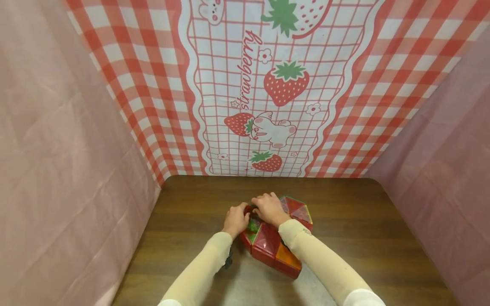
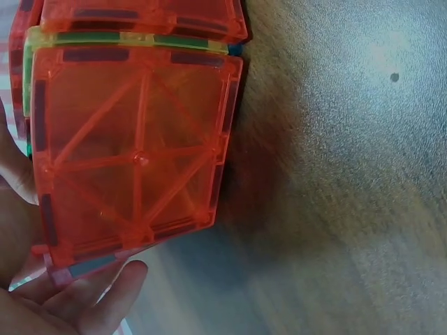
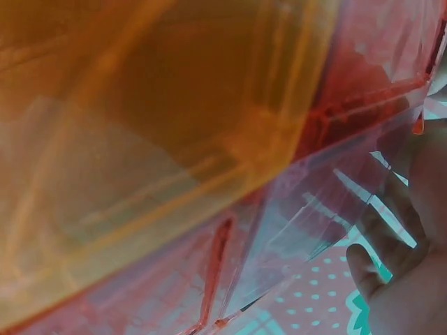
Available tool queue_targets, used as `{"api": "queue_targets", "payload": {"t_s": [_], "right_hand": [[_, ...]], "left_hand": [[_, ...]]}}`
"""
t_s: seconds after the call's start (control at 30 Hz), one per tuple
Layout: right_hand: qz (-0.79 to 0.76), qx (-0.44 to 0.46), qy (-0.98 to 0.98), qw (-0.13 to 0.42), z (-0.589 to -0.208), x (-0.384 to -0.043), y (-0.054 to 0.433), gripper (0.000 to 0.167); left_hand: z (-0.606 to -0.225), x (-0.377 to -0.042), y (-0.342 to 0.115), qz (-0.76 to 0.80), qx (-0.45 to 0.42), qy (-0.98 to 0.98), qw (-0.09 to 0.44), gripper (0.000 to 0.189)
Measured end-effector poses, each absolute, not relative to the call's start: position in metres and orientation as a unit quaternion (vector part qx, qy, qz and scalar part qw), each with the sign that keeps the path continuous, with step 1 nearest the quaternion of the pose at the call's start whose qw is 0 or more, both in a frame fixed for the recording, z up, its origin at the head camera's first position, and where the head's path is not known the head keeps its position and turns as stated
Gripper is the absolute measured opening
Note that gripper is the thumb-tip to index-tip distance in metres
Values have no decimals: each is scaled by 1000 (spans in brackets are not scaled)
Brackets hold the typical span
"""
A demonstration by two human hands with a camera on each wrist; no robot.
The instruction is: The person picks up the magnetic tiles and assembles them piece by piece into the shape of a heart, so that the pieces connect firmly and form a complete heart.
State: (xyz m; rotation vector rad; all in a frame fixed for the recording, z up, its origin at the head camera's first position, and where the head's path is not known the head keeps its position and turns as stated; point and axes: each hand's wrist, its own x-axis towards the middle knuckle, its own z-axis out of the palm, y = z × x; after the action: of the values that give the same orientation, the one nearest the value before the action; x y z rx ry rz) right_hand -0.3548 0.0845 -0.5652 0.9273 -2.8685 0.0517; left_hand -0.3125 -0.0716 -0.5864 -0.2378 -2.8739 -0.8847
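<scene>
A shape built of translucent magnetic tiles (image 1: 266,239), red, orange and green, stands on the table. My left hand (image 1: 235,219) grips its far left end. In the left wrist view, the left fingers (image 2: 120,300) curl at the edge of a red magnetic tile (image 2: 140,150). Close beside, my right hand (image 1: 269,209) reaches over the top, its fingers bent down at the same end. The right wrist view has an orange tile (image 3: 140,139) close up, with the right hand (image 3: 412,279) beyond a clear purplish tile (image 3: 307,202). The fingertips' exact contact is partly hidden.
More red and clear tiles (image 1: 296,208) extend to the right behind the right wrist. The brown wooden table (image 1: 183,212) meets a strawberry-print cloth (image 1: 245,165) at the back. Pink cloth (image 1: 76,148) hangs at the left, and more pink cloth (image 1: 444,170) at the right.
</scene>
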Motion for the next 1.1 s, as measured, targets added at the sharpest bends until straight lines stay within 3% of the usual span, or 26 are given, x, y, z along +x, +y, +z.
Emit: {"api": "queue_targets", "payload": {"t_s": [0.23, 0.67, 0.9, 1.1], "right_hand": [[45, 315, -945, 75, -565, -353, 85, 14], [180, 259, -947, -60, -549, -358, 87, 4], [261, 246, -931, -65, -550, -363, 93, 13], [282, 251, -923, -69, -550, -366, 96, 18]], "left_hand": [[-582, -313, -68, -280, -70, -956, 55, 19], [-571, -311, -64, -369, -42, -928, 38, 14], [-568, -314, -65, -425, -15, -901, 91, 14], [-565, -314, -66, -449, 32, -891, 69, 17]]}}
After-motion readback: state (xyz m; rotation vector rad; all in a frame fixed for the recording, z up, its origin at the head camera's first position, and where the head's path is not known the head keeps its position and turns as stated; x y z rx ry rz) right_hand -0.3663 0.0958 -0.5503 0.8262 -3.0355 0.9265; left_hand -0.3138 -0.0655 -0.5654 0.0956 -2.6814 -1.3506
